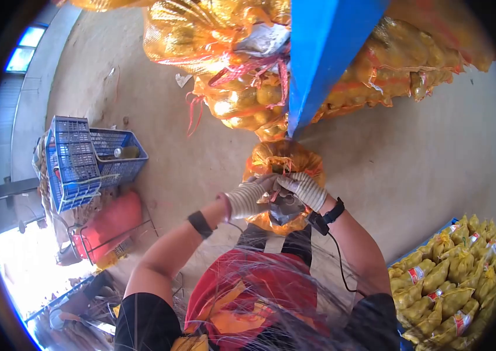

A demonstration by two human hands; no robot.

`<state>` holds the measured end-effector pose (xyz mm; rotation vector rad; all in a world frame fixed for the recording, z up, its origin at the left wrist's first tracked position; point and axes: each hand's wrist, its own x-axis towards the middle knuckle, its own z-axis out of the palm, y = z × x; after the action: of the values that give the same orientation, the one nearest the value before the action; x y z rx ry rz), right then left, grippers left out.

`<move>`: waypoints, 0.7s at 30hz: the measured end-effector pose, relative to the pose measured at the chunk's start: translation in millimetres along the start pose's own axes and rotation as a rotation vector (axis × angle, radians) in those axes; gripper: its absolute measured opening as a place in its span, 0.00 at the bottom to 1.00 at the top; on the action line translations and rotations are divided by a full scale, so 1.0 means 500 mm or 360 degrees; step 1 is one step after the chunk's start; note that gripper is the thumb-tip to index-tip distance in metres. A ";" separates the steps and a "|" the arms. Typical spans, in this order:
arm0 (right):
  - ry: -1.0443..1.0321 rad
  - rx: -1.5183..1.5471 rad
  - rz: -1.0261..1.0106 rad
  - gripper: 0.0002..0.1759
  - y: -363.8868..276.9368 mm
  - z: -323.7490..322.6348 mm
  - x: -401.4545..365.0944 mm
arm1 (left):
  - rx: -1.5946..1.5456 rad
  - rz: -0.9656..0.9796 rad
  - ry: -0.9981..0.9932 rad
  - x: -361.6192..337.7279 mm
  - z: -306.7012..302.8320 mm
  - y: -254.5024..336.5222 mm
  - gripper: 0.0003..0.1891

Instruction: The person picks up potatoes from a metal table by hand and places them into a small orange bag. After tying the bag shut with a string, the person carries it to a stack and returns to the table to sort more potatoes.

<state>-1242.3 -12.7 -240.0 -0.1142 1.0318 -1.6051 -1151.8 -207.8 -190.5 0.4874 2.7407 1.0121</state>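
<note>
An orange mesh bag [291, 153] stands upright in front of my body, with something dark and grey showing at its near side. Both hands wear light striped gloves and meet over the top of this bag. My left hand [252, 196] has its fingers closed on the gathered mesh from the left. From the right, my right hand [301, 188] pinches the same gathered part, its fingertips close to those of the left. Exactly which strand or fold lies between the fingers is too small to make out. Straps with dark devices sit on both wrists.
Large orange mesh sacks of round produce [224, 99] are stacked ahead, beside a blue post [318, 52]. Blue plastic crates [72, 155] and a red chair-like object [110, 225] stand left. Yellow mesh bags [458, 286] fill a pallet at lower right.
</note>
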 end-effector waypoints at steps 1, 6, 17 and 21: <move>-0.0139 -0.0041 0.0031 0.16 -0.001 -0.011 0.004 | 0.0053 -0.0186 0.0099 -0.007 0.040 -0.017 0.17; -0.0075 -0.1279 -0.0311 0.14 -0.017 0.008 -0.005 | -0.0028 -0.0293 -0.0178 0.007 0.032 -0.053 0.11; -0.0297 -0.3648 -0.1492 0.17 -0.033 -0.006 0.005 | -0.2094 -0.1133 -0.0583 0.037 -0.044 -0.118 0.26; -0.0204 -0.3742 -0.1425 0.18 -0.048 0.014 -0.010 | -0.1353 -0.0602 -0.0669 0.075 -0.030 -0.080 0.27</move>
<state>-1254.8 -13.6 -217.8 -2.3477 2.3140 -0.0364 -1200.3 -231.7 -207.5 0.0210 1.7195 1.5810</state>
